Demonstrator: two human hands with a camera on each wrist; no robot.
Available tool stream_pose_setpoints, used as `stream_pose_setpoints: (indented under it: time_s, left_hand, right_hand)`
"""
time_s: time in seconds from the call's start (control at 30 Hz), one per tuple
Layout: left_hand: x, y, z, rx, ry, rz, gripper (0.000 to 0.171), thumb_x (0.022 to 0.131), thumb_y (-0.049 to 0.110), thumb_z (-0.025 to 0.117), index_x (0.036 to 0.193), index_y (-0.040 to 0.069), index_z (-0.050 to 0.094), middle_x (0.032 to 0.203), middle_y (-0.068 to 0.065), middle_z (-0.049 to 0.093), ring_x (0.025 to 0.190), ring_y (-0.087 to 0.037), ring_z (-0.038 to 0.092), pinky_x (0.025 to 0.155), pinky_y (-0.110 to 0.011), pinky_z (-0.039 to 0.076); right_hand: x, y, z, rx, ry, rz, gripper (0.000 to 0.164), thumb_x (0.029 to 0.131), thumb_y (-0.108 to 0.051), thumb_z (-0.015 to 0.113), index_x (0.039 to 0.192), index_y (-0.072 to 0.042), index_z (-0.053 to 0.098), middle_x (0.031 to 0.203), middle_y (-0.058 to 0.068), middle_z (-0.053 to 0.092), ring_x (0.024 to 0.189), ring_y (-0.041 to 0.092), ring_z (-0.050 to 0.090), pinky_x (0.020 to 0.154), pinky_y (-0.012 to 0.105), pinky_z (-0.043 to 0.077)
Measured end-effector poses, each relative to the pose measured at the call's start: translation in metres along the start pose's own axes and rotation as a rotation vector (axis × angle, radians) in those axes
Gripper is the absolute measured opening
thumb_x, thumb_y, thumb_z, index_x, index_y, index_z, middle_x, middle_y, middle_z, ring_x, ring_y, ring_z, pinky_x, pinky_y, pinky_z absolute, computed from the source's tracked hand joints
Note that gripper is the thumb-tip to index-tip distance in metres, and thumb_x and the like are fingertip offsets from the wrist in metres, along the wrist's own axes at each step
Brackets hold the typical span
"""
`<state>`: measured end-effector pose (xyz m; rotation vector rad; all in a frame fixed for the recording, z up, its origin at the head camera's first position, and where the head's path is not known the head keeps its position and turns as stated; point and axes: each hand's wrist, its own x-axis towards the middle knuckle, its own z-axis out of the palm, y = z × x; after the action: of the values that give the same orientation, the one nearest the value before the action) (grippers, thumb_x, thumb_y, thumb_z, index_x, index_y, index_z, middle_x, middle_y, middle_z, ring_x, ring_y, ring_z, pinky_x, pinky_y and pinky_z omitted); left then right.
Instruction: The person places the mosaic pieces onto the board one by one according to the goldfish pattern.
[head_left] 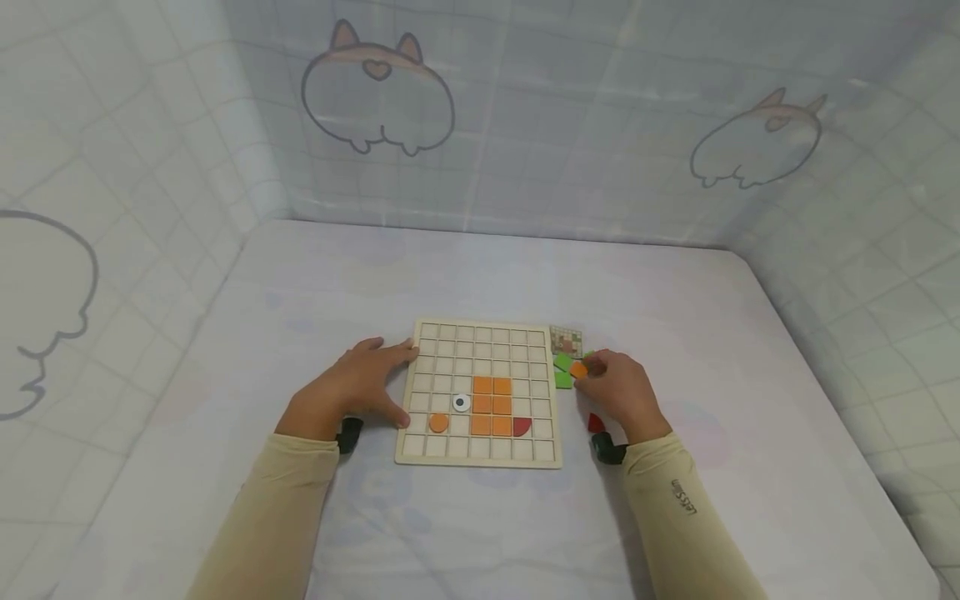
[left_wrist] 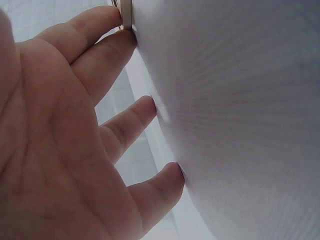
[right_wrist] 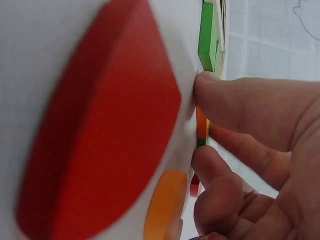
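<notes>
A square wooden grid board lies on the table between the hands. My left hand is spread at its left side, thumb and fingertips right at the frame. In the left wrist view the fingers are extended down to the tabletop. On the grid sit a block of orange square tiles, an orange disc, a white eye disc and a red quarter-circle. Right of the board, my right hand pinches a small orange piece between thumb and finger, low over the table.
Green tiles lie along the board's right edge, beneath a small picture card. Close to the right wrist is a red piece, with an orange rounded piece behind it. Tile-patterned cloth walls enclose the table.
</notes>
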<state>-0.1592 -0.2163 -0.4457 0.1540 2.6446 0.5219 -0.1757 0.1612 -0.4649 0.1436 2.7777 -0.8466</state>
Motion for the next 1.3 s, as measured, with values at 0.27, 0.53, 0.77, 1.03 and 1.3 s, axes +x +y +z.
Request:
stream_pose_setpoints:
  time_s: [0.27,0.53,0.77,1.03,1.3]
  left_hand:
    - [-0.001,0.001,-0.002,-0.006,-0.002,-0.008,0.118,0.060,0.045,0.098,0.159,0.027,0.037,0.167,-0.018,0.026,0.154,-0.048,0.013,0.115,-0.073,0.026]
    - [-0.004,0.000,0.000,-0.003,-0.001,-0.004,0.117,0.062,0.044,0.097,0.159,0.027,0.036,0.167,-0.017,0.026,0.154,-0.049,0.013,0.116,-0.073,0.024]
    - [-0.004,0.000,0.001,0.010,0.002,0.006,0.116,0.063,0.045,0.096,0.160,0.026,0.035,0.167,-0.016,0.025,0.154,-0.048,0.013,0.116,-0.073,0.024]
    - [-0.007,0.000,-0.002,-0.006,-0.003,-0.025,0.117,0.063,0.045,0.096,0.160,0.029,0.034,0.168,-0.017,0.022,0.155,-0.047,0.012,0.116,-0.074,0.024]
    - [-0.006,-0.001,0.000,0.018,0.014,0.006,0.113,0.064,0.046,0.095,0.159,0.029,0.036,0.168,-0.012,0.027,0.154,-0.046,0.015,0.115,-0.072,0.026]
  right_hand:
    - [0.005,-0.005,0.003,-0.048,-0.003,0.012,0.038,0.090,-0.020,0.072,0.124,-0.004,0.069,0.127,0.016,0.066,0.111,0.032,0.056,0.098,0.048,0.051]
    - [0.009,-0.007,0.005,-0.059,-0.022,-0.013,0.043,0.088,-0.015,0.070,0.129,-0.004,0.065,0.124,0.015,0.067,0.111,0.032,0.056,0.096,0.048,0.052]
    - [-0.006,-0.030,0.005,-0.005,-0.003,-0.102,0.042,0.090,-0.020,0.071,0.129,-0.007,0.067,0.122,0.011,0.068,0.111,0.030,0.058,0.091,0.045,0.052]
    - [-0.022,-0.098,0.039,0.005,-0.187,-0.349,0.032,0.087,-0.019,0.072,0.118,-0.015,0.075,0.116,0.001,0.069,0.107,0.023,0.061,0.101,0.043,0.052]
    - [-0.010,-0.123,0.057,-0.134,-0.268,-0.448,0.032,0.090,-0.017,0.074,0.121,-0.014,0.074,0.121,0.002,0.071,0.107,0.019,0.062,0.099,0.039,0.053]
